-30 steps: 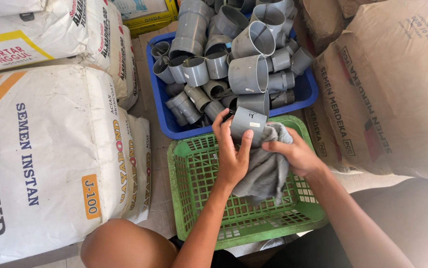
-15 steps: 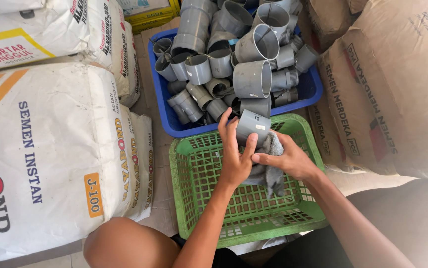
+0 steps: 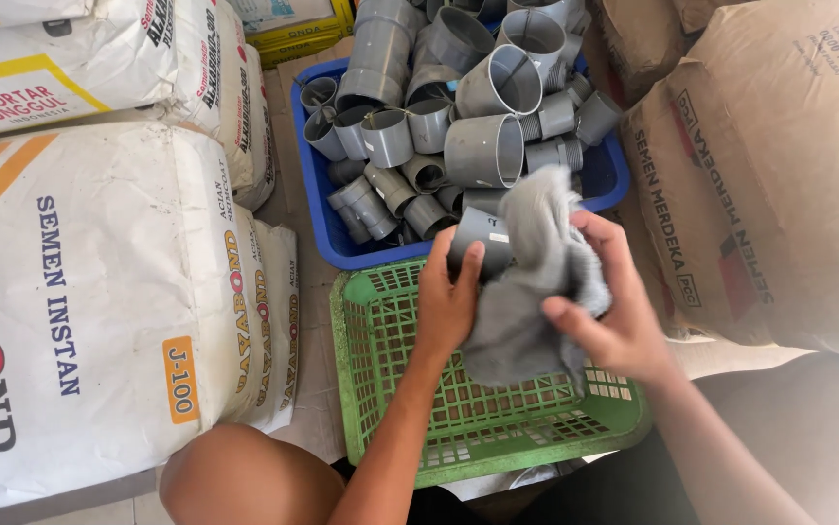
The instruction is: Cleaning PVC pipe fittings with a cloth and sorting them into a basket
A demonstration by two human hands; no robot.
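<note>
Over the green basket point(image 3: 380, 389), left hand point(image 3: 446, 301) clamps a short grey pipe fitting point(image 3: 483, 241), smooth, round, small pale sticker on its wall, held just above the basket's far rim. Right hand point(image 3: 614, 311) grips a grey cloth point(image 3: 526, 292), fingers curled, draping it over the fitting's right side. Beyond: blue tub point(image 3: 314, 194) heaped with grey fittings, cement sacks point(image 3: 79, 292) either side.

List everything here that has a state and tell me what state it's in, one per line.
Left hand: gripping a grey pipe fitting.
Right hand: holding a grey cloth draped over the fitting.
Green basket: nothing inside.
Blue bin: heaped with grey fittings.
White sacks: closed, lying flat.
Brown sacks: closed.
</note>
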